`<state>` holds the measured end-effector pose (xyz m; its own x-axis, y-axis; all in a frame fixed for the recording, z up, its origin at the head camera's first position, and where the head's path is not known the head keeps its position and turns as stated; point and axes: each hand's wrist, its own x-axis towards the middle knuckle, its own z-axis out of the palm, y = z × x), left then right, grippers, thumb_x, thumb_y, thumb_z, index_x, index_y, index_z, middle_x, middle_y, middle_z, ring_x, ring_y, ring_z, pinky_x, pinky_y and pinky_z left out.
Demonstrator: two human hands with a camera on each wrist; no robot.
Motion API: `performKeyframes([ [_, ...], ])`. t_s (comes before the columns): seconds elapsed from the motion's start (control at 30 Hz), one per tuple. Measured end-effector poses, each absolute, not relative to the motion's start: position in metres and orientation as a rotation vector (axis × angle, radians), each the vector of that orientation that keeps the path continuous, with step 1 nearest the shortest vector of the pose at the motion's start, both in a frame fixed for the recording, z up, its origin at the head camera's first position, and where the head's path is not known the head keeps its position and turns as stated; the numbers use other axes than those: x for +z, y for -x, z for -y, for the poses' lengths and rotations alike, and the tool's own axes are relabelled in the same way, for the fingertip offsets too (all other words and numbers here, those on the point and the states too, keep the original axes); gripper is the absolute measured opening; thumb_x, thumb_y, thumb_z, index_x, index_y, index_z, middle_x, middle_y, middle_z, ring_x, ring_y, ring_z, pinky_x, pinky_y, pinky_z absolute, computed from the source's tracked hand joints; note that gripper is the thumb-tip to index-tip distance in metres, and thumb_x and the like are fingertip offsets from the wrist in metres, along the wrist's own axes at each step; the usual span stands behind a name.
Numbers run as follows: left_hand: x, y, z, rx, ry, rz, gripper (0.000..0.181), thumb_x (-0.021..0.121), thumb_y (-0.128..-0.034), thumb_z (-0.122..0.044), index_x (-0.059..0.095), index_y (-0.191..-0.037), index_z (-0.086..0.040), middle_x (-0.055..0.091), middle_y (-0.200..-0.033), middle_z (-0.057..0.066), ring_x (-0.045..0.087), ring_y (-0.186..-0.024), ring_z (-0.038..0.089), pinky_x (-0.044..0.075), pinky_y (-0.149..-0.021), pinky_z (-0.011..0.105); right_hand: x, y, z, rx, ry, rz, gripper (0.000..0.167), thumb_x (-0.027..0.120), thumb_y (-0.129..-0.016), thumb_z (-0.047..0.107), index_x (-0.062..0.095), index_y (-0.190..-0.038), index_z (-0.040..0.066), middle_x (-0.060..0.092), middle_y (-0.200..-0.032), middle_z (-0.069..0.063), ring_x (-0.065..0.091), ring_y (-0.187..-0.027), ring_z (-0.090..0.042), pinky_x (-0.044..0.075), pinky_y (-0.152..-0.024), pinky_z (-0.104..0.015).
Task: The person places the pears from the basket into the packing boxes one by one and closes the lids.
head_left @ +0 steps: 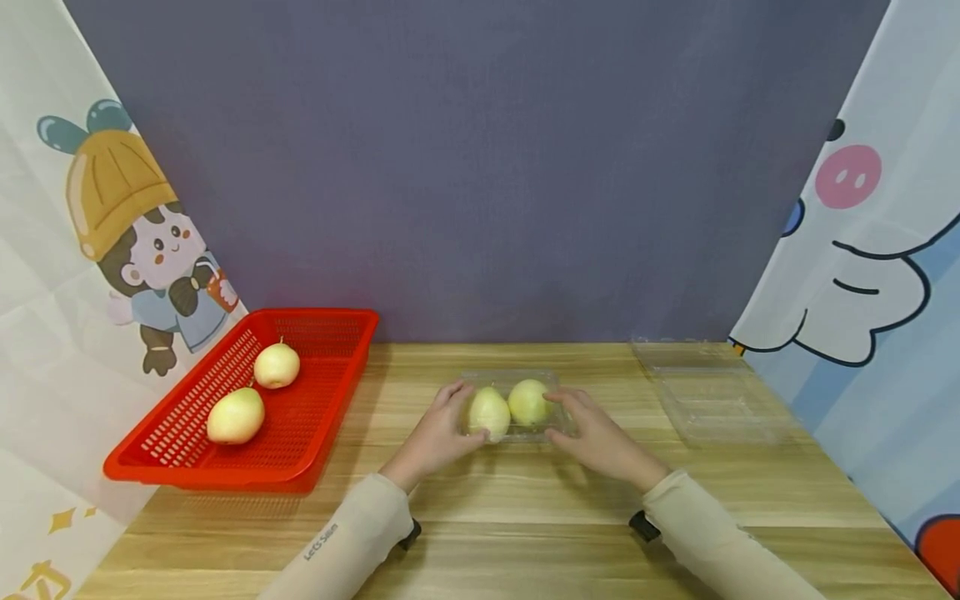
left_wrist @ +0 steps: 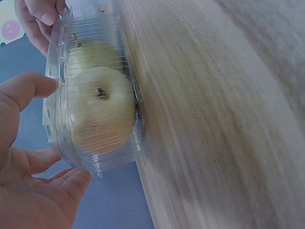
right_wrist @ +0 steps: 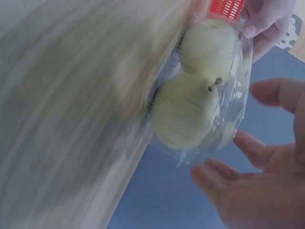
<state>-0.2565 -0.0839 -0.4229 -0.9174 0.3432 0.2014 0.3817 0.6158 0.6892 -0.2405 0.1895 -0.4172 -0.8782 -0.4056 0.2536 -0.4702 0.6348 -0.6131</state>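
Note:
Two pale yellow pears (head_left: 489,414) sit side by side in a clear plastic clamshell box (left_wrist: 97,160) on the table. My left hand (head_left: 442,429) spans the box's left end, its thumb at the near rim and fingers around the far left corner. At the right end is my right hand (head_left: 603,437), fingers spread and loosely bent. In the right wrist view, its fingertips (right_wrist: 202,176) are at the box's corner, with the thumb beside the rim. Whether the lid is fastened cannot be told.
A red plastic basket (head_left: 300,479) with two more pears (head_left: 236,415) stands on the left of the wooden table (head_left: 510,533). Another clear plastic box (head_left: 712,408) lies at the right. A grey partition (head_left: 480,167) rises behind, with cartoon-printed curtains at both sides.

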Motion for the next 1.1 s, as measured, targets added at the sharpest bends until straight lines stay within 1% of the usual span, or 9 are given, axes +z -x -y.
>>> performKeyframes([
  [0.1,-0.4228,0.2568,0.0842,-1.188,0.633,2.784,0.078,0.079,-0.0866,-0.025,0.041,-0.149,0.004,0.029,-0.156,0.025,0.038,-0.138,0.043,0.034,-0.111,0.055,-0.4190,0.2403,-0.1866,1.041,-0.703,2.766,0.052,0.068,-0.094,0.013,0.050,-0.141,-0.002,0.036,-0.150,-0.031,0.041,-0.133,-0.049,0.037,-0.106,-0.063],
  [0.3,-0.4226,0.2572,0.0851,-1.172,0.648,2.797,0.079,0.078,-0.0869,-0.026,0.040,-0.149,0.003,0.029,-0.156,0.024,0.037,-0.139,0.042,0.034,-0.111,0.054,-0.4206,0.2415,-0.1853,1.015,-0.694,2.766,0.054,0.069,-0.093,0.011,0.050,-0.142,-0.002,0.034,-0.151,-0.032,0.039,-0.135,-0.050,0.035,-0.106,-0.063],
  [0.6,-0.4213,0.2565,0.0864,-1.193,0.667,2.789,0.078,0.078,-0.0877,-0.025,0.040,-0.149,0.004,0.029,-0.156,0.024,0.037,-0.138,0.043,0.035,-0.111,0.055,-0.4230,0.2423,-0.1850,0.993,-0.708,2.735,0.053,0.072,-0.092,0.011,0.053,-0.139,-0.004,0.035,-0.152,-0.029,0.040,-0.135,-0.047,0.037,-0.107,-0.060],
  [0.8,-0.4202,0.2567,0.0882,-1.174,0.675,2.786,0.078,0.078,-0.0878,-0.028,0.041,-0.148,0.005,0.030,-0.155,0.025,0.038,-0.138,0.043,0.035,-0.110,0.055,-0.4227,0.2428,-0.1853,0.968,-0.721,2.746,0.054,0.072,-0.092,0.012,0.052,-0.140,-0.003,0.035,-0.153,-0.028,0.039,-0.136,-0.047,0.036,-0.107,-0.060],
  [0.93,-0.4203,0.2574,0.0894,-1.171,0.680,2.784,0.076,0.078,-0.0880,-0.026,0.042,-0.147,0.005,0.031,-0.154,0.026,0.039,-0.137,0.043,0.035,-0.110,0.055,-0.4232,0.2438,-0.1851,0.975,-0.727,2.746,0.053,0.071,-0.093,0.012,0.052,-0.141,-0.002,0.035,-0.153,-0.028,0.039,-0.136,-0.046,0.037,-0.107,-0.059],
  [1.1,-0.4189,0.2574,0.0923,-1.182,0.686,2.796,0.076,0.076,-0.0901,-0.026,0.040,-0.149,0.005,0.028,-0.156,0.026,0.036,-0.139,0.044,0.033,-0.112,0.056,-0.4247,0.2466,-0.1842,0.986,-0.727,2.748,0.054,0.071,-0.093,0.014,0.052,-0.142,-0.001,0.033,-0.155,-0.027,0.039,-0.137,-0.046,0.037,-0.107,-0.059],
])
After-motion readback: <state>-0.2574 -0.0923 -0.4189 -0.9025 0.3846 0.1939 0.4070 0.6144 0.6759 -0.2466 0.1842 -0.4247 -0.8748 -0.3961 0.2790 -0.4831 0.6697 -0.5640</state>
